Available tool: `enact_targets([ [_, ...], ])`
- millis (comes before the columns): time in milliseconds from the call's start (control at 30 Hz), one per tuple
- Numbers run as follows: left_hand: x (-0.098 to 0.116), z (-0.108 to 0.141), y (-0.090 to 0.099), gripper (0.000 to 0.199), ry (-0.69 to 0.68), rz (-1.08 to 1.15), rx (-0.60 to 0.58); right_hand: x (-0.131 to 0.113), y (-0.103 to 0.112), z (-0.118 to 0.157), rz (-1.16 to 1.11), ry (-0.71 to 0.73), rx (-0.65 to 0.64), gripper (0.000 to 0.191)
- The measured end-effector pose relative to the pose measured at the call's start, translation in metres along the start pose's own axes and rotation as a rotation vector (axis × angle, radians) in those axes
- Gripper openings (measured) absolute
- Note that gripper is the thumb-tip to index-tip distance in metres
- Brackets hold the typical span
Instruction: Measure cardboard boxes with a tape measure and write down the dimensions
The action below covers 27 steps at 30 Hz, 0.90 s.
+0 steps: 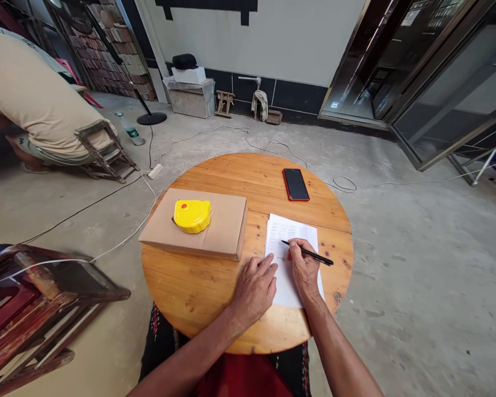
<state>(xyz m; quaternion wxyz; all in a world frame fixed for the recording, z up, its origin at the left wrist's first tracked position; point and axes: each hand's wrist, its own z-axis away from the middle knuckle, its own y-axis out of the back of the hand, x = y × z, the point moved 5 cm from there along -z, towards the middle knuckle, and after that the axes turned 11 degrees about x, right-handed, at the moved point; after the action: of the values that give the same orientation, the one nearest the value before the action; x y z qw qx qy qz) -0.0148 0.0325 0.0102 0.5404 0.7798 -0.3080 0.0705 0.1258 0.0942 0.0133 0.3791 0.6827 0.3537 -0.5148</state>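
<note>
On the round wooden table [206, 281] lies a white sheet of paper [287, 286] with rows of handwriting on its upper part. My right hand [305, 267] grips a black pen [320, 258], its tip over the written area and its other end pointing right. My left hand [256, 286] rests flat at the paper's left edge, fingers apart and holding nothing. To the left, a yellow tape measure [192, 216] with a red button sits on a closed cardboard box [227, 229]. A phone [296, 184] in a red case lies beyond the paper.
A person in a light shirt [45, 94] sits bent over on a small wooden chair [107, 149] at the upper left. A bottle [130, 129] stands nearby. Cables cross the floor, and a wooden chair [45, 298] is at the lower left.
</note>
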Motion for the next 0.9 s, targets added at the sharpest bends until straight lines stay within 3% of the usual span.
enact_targets([
  [233, 0.001, 0.000, 0.002, 0.034, -0.015, 0.001, 0.024, 0.002, 0.001, -0.003, 0.019, 0.045, -0.003, 0.024],
  [400, 0.003, 0.000, 0.005, 0.031, -0.024, -0.001, 0.033, -0.009, 0.013, 0.000, 0.111, 0.135, -0.053, 0.025],
  [667, 0.008, 0.007, 0.008, 0.028, -0.043, 0.011, 0.051, -0.010, 0.038, 0.020, 0.389, 0.475, -0.221, 0.031],
  [900, 0.019, 0.021, 0.014, 0.030, -0.019, -0.003, 0.037, -0.013, 0.026, 0.006, 0.748, 0.708, -0.407, 0.049],
])
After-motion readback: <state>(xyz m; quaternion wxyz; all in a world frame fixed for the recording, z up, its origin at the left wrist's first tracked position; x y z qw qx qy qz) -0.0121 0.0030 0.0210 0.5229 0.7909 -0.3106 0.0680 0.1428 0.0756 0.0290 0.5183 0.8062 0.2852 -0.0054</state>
